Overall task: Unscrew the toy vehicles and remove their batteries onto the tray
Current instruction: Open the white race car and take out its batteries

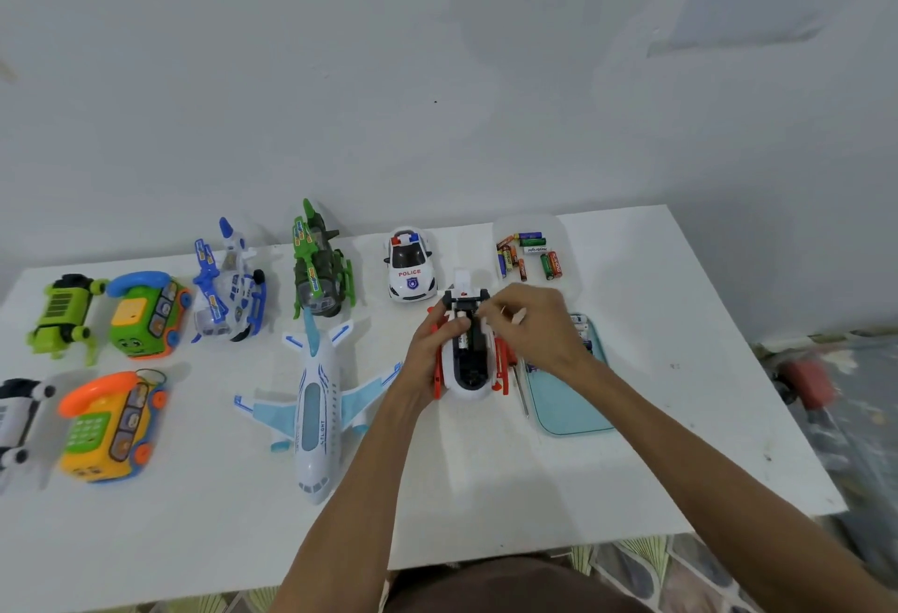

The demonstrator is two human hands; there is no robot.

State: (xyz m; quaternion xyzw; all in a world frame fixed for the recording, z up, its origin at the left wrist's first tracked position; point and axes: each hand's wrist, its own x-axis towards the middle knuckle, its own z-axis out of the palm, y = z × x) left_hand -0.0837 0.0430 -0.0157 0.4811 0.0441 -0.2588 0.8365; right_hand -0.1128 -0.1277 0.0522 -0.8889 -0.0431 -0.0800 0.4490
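Note:
A white and red toy helicopter (474, 369) lies belly-up at the table's middle right, its dark battery bay exposed. My left hand (430, 350) grips its left side, thumb over the bay's top. My right hand (529, 328) reaches over the bay from the right, fingers curled at its upper end; what they pinch I cannot tell. A clear tray (559, 233) behind holds several loose batteries (527, 253). A thin screwdriver (522, 391) lies just right of the toy.
A teal tray (568, 411) sits right of the helicopter, partly under my right wrist. A police car (409, 265), green helicopter (318, 267), blue helicopter (228, 282), white airplane (316, 403), two phone toys (146, 316) and other toys fill the left half. Table edge runs near my body.

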